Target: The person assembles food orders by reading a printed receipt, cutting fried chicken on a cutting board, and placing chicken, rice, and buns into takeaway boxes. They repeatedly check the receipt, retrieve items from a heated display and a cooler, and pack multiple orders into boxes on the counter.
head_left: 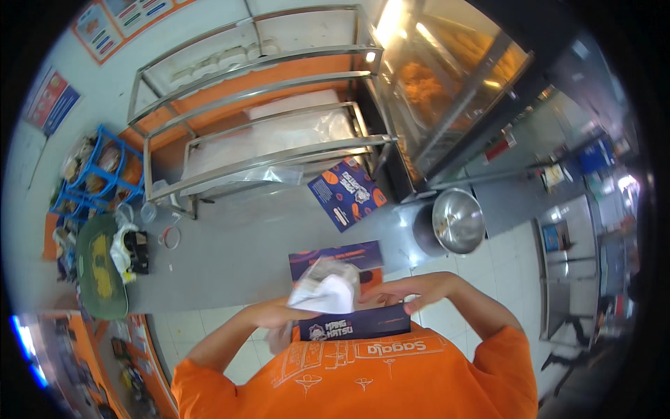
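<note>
Close against my orange shirt is a dark blue printed cardboard food box [356,327], its lid raised on the far side. A clear plastic bag [326,290] with something white in it lies in the box's opening, smeared by motion. My right hand [412,288] is closed on the box's right side, thumb at the near wall and fingers reaching inward. At the left end, my left hand [272,314] grips the box's side, its fingertips partly hidden by the bag and box. A flat printed blue carton [347,194] rests farther back on the grey counter [223,262].
A steel bowl [458,221] stands at the counter's right, below a lit glass food warmer [447,77]. Behind the counter runs a metal rack [244,167] with plastic bags. At left are a green tray [101,269] with yellow bits and blue baskets [101,167].
</note>
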The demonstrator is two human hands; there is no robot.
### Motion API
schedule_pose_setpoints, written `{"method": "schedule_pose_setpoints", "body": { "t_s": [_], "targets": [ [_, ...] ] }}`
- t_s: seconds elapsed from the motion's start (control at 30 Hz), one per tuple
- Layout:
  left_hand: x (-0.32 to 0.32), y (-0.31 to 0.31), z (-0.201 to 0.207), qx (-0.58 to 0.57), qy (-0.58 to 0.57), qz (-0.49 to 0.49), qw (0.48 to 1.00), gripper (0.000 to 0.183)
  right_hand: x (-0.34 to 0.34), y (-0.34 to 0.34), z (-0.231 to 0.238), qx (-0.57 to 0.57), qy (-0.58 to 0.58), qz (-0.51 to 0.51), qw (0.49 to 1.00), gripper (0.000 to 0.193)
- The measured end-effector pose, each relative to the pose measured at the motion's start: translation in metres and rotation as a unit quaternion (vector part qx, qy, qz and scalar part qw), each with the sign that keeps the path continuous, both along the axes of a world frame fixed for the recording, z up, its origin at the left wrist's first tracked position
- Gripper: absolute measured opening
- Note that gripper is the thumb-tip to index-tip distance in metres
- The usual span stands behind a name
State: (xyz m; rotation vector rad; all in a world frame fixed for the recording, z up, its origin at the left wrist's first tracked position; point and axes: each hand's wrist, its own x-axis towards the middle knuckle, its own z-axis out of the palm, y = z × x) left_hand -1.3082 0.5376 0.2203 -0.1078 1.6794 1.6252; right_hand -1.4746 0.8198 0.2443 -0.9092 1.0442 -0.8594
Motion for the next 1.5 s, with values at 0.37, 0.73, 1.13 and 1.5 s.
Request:
{"method": "schedule_pose_setpoints", "body": {
  "t_s": [0.37, 0.73, 1.13, 1.5],
  "targets": [
    [0.034, -0.025, -0.103, -0.567, 0.296, -0.083, 0.764, 0.05, -0.021, -0.028, -0.144, -0.269, 0.566, -0.144, 0.766, 0.023],
    [0.034, -0.07, -0.127, -0.421, 0.373, 0.096, 0.821, 0.056, -0.102, -0.117, -0.21, 0.408, 0.397, -0.626, 0.532, 0.076],
    [-0.004, 0.019, 0.009, -0.002, 0.325, 0.12, 0.938, 0.029, 0.091, 0.026, -0.012, -0.039, 0.318, -0.325, 0.89, 0.021],
    [0.029, 0.127, 0.042, 0.029, 0.276, -0.321, 0.905, 0.04, 0.136, 0.084, -0.004, 0.079, 0.125, -0.245, 0.958, 0.05]
  ]
}}
